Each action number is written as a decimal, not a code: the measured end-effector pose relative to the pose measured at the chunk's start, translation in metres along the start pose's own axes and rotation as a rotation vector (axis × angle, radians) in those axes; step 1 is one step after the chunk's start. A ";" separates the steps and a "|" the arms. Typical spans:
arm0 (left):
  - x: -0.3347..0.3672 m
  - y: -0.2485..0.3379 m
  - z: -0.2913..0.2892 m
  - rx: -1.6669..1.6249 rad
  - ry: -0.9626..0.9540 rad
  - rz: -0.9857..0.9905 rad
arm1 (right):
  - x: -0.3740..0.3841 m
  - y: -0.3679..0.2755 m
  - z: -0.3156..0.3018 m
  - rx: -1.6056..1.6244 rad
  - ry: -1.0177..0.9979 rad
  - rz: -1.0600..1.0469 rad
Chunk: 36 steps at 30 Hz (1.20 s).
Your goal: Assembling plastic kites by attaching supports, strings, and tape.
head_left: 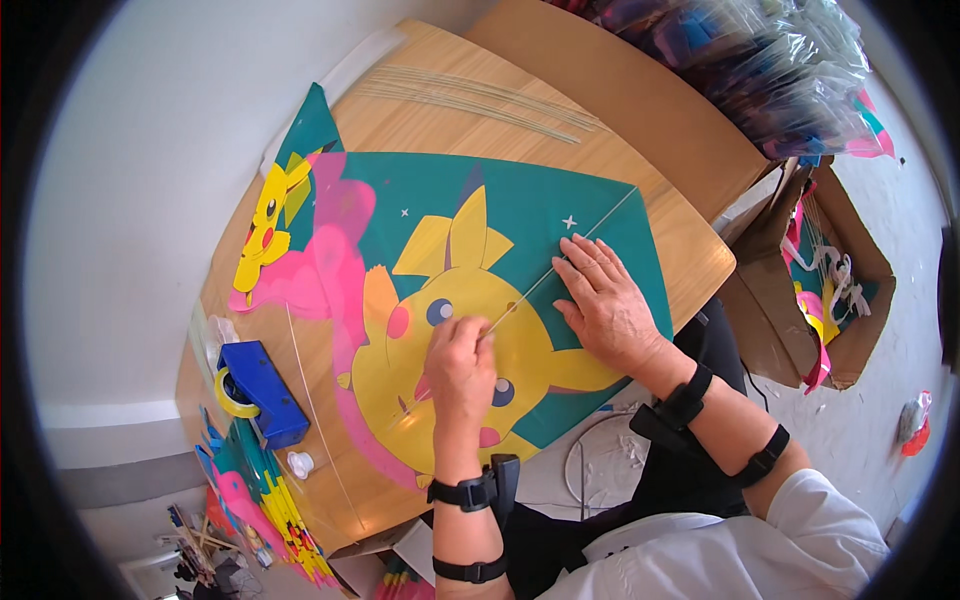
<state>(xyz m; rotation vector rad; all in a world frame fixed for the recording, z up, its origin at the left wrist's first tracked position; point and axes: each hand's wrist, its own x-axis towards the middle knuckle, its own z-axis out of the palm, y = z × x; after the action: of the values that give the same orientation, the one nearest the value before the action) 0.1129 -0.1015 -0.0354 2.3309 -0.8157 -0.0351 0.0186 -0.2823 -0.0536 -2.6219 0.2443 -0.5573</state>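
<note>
A thin green kite sheet (620,270) with a large yellow cartoon face and pink shapes lies spread over the wooden table. Along it, from the far right corner down toward the middle, runs a slim pale rod (525,294). My left hand (460,365) is closed over the middle of the sheet, pinching the near part of this rod. Stretched flat near the sheet's right side, my right hand (608,305) presses on the kite, with its fingertips close to or over the rod. A smaller cartoon figure (266,225) shows on the sheet's left part.
At the left stands a blue tape dispenser (268,395) with a yellow roll. Beside it sit a small white cap-like piece (300,464) and a stack of folded kites (262,500). Several thin rods (480,98) lie at the far edge. A cardboard box (755,320) holds more kite pieces.
</note>
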 end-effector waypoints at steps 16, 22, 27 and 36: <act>0.018 0.014 0.024 0.035 0.090 0.104 | -0.001 0.001 0.001 0.014 -0.002 -0.005; 0.016 0.017 0.026 0.016 0.077 0.071 | -0.002 0.001 -0.003 -0.004 -0.003 -0.013; 0.015 0.016 0.025 0.011 0.114 0.083 | -0.001 -0.002 -0.002 -0.023 0.020 -0.039; -0.020 -0.002 -0.018 0.061 0.332 0.101 | 0.001 -0.010 0.006 -0.033 0.031 -0.058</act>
<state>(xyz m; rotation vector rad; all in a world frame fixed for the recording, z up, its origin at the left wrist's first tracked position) 0.1022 -0.0786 -0.0261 2.2637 -0.7716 0.4144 0.0226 -0.2715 -0.0532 -2.6611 0.1894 -0.6193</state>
